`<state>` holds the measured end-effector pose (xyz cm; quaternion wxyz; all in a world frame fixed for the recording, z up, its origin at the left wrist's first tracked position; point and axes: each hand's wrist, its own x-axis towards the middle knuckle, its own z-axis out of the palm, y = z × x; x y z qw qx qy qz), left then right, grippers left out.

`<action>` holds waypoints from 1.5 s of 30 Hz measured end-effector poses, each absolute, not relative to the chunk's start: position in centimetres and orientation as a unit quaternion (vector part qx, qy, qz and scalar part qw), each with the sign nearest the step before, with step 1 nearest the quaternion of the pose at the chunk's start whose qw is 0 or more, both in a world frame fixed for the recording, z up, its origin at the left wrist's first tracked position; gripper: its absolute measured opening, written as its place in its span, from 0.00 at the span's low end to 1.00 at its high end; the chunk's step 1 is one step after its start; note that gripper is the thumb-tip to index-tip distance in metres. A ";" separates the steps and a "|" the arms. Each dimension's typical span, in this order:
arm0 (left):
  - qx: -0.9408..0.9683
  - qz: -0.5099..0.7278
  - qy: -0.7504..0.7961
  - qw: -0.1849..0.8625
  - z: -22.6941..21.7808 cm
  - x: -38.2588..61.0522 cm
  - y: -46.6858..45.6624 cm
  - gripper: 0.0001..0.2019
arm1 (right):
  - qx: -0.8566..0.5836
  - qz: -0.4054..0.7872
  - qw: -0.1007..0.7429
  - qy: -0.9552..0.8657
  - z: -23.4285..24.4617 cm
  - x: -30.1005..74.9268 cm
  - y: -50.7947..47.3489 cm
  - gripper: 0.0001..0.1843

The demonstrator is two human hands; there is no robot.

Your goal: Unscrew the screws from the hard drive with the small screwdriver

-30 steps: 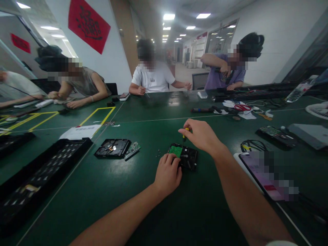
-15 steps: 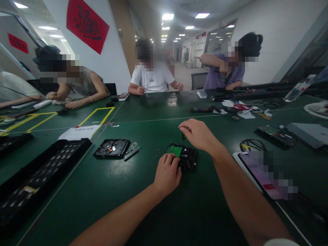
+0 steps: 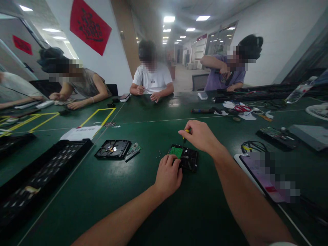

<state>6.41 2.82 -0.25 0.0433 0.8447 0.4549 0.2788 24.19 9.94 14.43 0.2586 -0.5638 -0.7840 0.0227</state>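
Observation:
A black hard drive (image 3: 188, 159) with a green circuit board (image 3: 175, 151) lies on the green table in front of me. My left hand (image 3: 167, 176) rests on the drive's near left corner, fingers curled against it. My right hand (image 3: 201, 136) hovers just above the drive, pinched round a small screwdriver with a yellow handle (image 3: 186, 131), its tip pointing down at the circuit board. A few tiny screws (image 3: 159, 154) lie loose on the table left of the drive.
An opened drive (image 3: 112, 149) and a loose circuit board (image 3: 133, 151) lie to the left, beside long black trays (image 3: 41, 171). A phone (image 3: 266, 172), black cables (image 3: 252, 146) and another drive (image 3: 276, 135) sit at right. Three people work across the table.
My right hand has turned slightly on the screwdriver, so its yellow handle shows again. The person opposite in white has drawn an arm in. My left hand stays put.

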 end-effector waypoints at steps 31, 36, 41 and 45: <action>0.843 0.278 0.458 0.050 -0.2 6.5 2.9 0.14 | -0.599 -0.015 0.217 -0.771 14.7 24.1 9.4 0.14; 0.844 0.278 0.456 0.049 -0.1 6.6 2.8 0.13 | -0.599 -0.019 0.218 -0.771 14.5 24.0 9.6 0.12; 0.845 0.279 0.455 0.045 -0.2 6.5 2.8 0.14 | -0.530 0.039 0.241 -0.812 14.5 24.2 9.8 0.11; 0.845 0.282 0.453 0.046 -0.2 6.5 2.8 0.15 | -0.521 0.052 0.237 -0.818 14.5 24.3 9.8 0.16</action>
